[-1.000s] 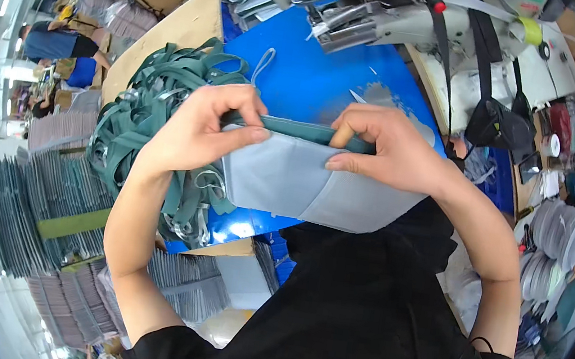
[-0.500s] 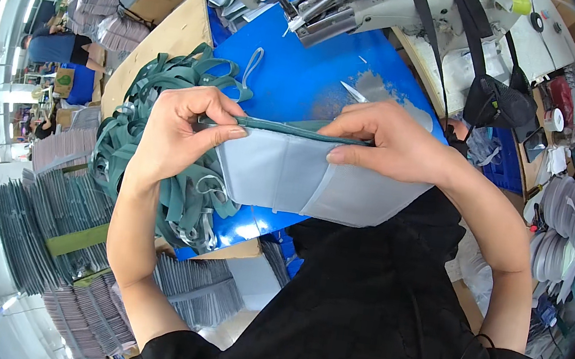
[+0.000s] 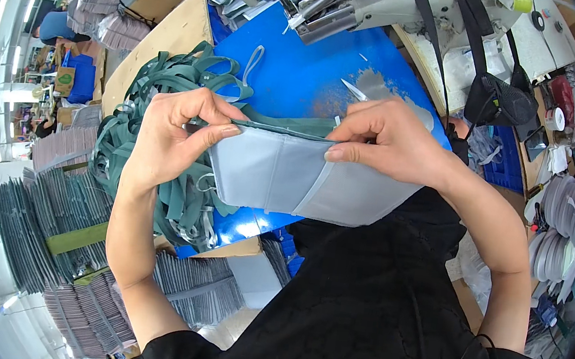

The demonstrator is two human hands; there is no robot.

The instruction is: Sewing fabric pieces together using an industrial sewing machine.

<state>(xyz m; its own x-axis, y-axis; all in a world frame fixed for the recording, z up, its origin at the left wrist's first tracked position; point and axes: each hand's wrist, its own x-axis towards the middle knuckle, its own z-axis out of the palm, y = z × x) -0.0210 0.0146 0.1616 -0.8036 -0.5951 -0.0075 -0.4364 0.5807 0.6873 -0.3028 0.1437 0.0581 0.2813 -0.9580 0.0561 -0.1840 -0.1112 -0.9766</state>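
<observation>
We hold a grey fabric piece (image 3: pixel 303 174) over the near part of the blue table (image 3: pixel 282 55), just in front of the black shirt (image 3: pixel 361 284). Its seamed front hangs below our grip, and a green band (image 3: pixel 288 123) shows behind the upper edge. Our left hand (image 3: pixel 177 125) has its fingers clamped on the upper left corner, thumb in front; our right hand (image 3: pixel 398 142) pinches the same edge farther along, thumb also in front. We judge that two spaced pinches keep this edge stretched and level, while the thumbs press its layers together.

To the left, a tangled heap of green straps (image 3: pixel 148 110) lies on the table, probably there to be within easy reach. Beyond our right hand lies a pale pointed tool (image 3: pixel 352 90), its rear hidden by that hand, so we cannot tell its kind. Past the table's far side stands what looks like a sewing machine (image 3: pixel 414 15), with a black mesh pouch (image 3: pixel 504 105) hanging beside it, likely to leave the surface free.
</observation>
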